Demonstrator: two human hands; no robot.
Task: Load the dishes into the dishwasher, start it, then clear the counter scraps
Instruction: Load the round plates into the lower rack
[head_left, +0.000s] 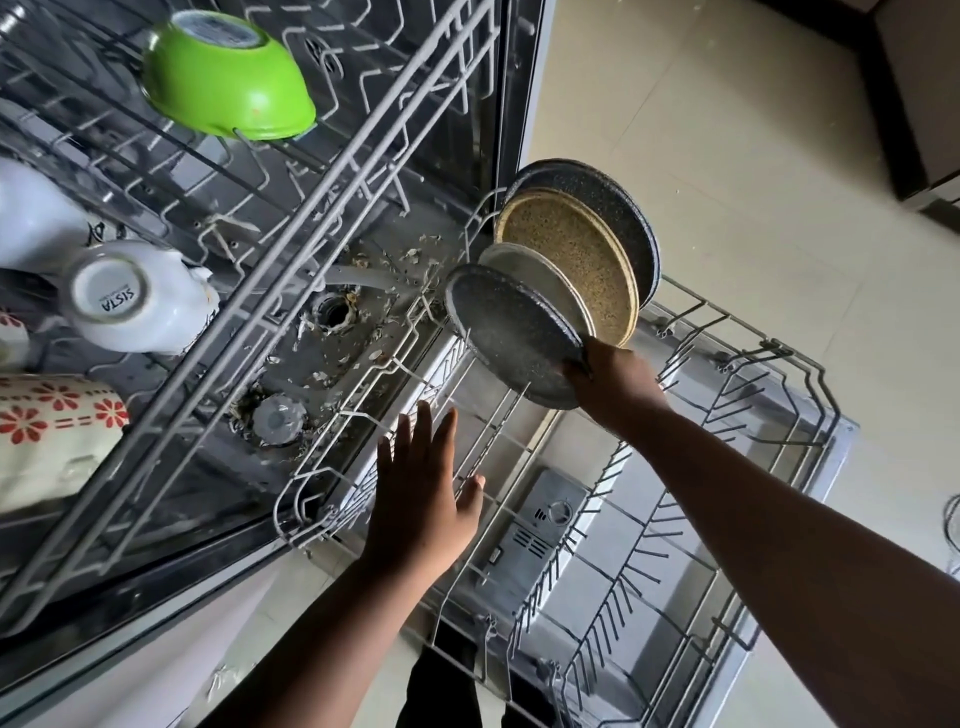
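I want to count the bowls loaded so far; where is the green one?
In the head view, the green plastic bowl sits upside down at the upper left, in the grey wire upper rack, above the white ceramic cups.

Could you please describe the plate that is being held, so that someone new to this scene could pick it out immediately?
Start at the pulled-out lower rack of the open dishwasher, where four round plates stand on edge in a row at its far end. The one meant is the grey speckled plate nearest the camera. Unlike its neighbours, including the gold speckled plate, it is in the grip of the right hand.
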